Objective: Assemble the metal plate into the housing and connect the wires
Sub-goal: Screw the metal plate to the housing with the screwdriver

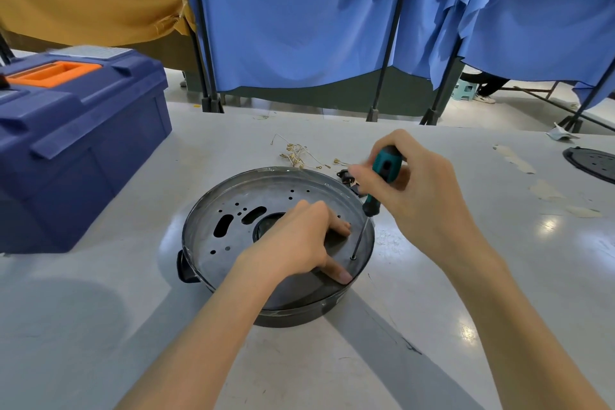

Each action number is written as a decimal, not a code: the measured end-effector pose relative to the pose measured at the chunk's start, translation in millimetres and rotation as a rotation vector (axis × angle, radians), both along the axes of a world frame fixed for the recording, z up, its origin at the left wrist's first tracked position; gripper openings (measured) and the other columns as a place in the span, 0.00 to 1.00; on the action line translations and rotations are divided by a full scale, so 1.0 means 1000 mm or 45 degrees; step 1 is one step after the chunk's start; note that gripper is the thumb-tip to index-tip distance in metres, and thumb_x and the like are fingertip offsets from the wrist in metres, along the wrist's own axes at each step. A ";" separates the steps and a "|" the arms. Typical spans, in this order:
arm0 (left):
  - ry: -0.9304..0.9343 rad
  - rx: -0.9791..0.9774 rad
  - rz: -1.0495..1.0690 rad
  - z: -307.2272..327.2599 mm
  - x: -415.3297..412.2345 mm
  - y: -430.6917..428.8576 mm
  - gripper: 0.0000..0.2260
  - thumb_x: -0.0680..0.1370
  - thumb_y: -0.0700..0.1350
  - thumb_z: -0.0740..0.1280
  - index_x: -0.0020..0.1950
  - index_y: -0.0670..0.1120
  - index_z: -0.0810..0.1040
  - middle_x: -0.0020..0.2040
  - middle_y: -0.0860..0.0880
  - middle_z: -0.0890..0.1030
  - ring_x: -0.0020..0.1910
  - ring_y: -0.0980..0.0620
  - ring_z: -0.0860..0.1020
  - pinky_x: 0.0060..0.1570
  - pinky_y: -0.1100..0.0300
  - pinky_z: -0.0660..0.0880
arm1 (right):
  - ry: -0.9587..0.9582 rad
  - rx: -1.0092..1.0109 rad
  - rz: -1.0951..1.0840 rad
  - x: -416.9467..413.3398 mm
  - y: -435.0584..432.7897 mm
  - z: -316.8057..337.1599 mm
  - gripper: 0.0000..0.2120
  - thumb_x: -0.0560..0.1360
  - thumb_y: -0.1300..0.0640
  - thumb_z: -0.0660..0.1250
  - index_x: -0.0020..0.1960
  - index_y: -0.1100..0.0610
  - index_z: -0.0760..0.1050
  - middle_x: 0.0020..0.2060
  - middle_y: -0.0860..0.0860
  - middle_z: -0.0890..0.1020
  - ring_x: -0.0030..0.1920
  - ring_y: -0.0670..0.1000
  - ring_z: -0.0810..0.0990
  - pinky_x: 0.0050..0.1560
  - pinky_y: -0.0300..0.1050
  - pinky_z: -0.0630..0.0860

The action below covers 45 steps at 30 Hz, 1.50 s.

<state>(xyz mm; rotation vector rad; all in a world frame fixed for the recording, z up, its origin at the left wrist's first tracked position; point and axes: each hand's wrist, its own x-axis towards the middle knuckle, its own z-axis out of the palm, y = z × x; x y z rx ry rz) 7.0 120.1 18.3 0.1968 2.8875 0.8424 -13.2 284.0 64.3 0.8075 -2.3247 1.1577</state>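
Blue toolbox (83,150) sits left of housing (293,313), wires (296,155) beyond, screwdriver (372,205) inside.

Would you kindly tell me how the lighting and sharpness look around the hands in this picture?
Head view: overhead light leaves glare patches on the table at right; soft arm shadows fall across it beside the housing; the right hand is partly motion-blurred on the screwdriver, while the left hand is sharp; wide-angle distortion tilts the curtain poles outward.
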 end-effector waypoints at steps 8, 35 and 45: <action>-0.016 0.004 0.005 -0.003 -0.001 -0.001 0.37 0.59 0.54 0.83 0.66 0.53 0.77 0.66 0.54 0.76 0.65 0.51 0.74 0.63 0.49 0.73 | -0.277 0.202 0.247 -0.001 0.014 0.015 0.18 0.81 0.56 0.60 0.70 0.47 0.66 0.62 0.47 0.75 0.57 0.44 0.80 0.60 0.41 0.77; -0.027 0.019 0.000 -0.003 -0.001 -0.002 0.34 0.60 0.53 0.82 0.65 0.55 0.77 0.63 0.50 0.78 0.61 0.48 0.76 0.61 0.51 0.75 | -0.346 -0.018 0.492 0.009 0.011 0.017 0.18 0.75 0.52 0.66 0.64 0.52 0.74 0.45 0.54 0.83 0.45 0.47 0.86 0.51 0.42 0.82; -0.030 0.018 -0.015 -0.001 0.000 -0.001 0.36 0.61 0.52 0.82 0.67 0.51 0.77 0.66 0.57 0.77 0.65 0.52 0.74 0.64 0.50 0.73 | 0.347 -0.042 -0.343 0.003 -0.028 -0.004 0.19 0.74 0.50 0.72 0.35 0.59 0.66 0.24 0.51 0.67 0.26 0.54 0.64 0.28 0.43 0.65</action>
